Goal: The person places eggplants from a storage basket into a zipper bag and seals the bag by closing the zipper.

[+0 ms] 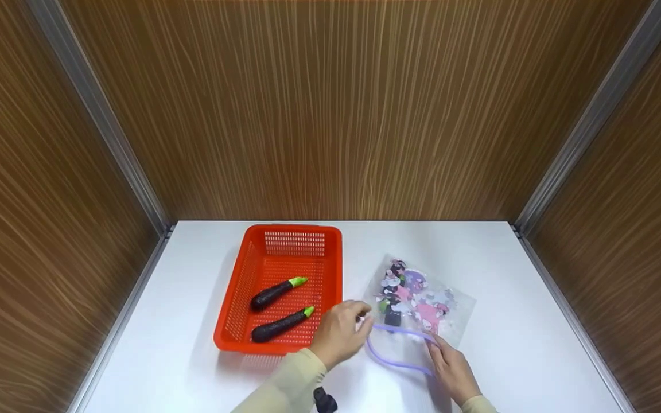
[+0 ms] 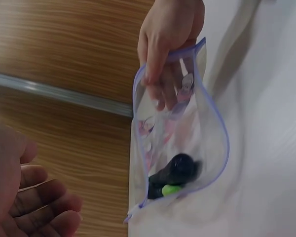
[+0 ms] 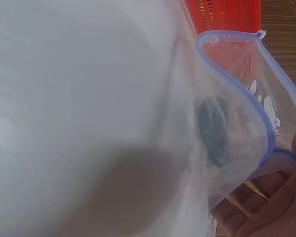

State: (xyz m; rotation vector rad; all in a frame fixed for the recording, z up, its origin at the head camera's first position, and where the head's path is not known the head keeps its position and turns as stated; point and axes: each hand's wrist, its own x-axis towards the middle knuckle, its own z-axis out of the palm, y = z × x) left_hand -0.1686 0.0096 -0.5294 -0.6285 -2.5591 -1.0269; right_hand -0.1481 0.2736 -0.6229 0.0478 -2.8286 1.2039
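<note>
My right hand (image 1: 454,370) pinches one end of the mouth of a clear zip pouch (image 1: 428,310) with a purple rim and cartoon prints. In the left wrist view the mouth gapes, and a dark eggplant (image 2: 175,173) with a green tip lies inside. Through the cloudy plastic in the right wrist view the eggplant (image 3: 213,131) is a dark shape. My left hand (image 1: 339,330) hovers by the pouch's other end, fingers loosely bent and holding nothing. Two more eggplants, an upper one (image 1: 273,295) and a lower one (image 1: 282,326), lie in the red basket (image 1: 221,310).
The basket stands on the white table (image 1: 525,321), left of the pouch and close to my left forearm. Wood-grain panels (image 1: 330,115) enclose the table at the back and both sides, with metal strips (image 1: 98,115) along the corners.
</note>
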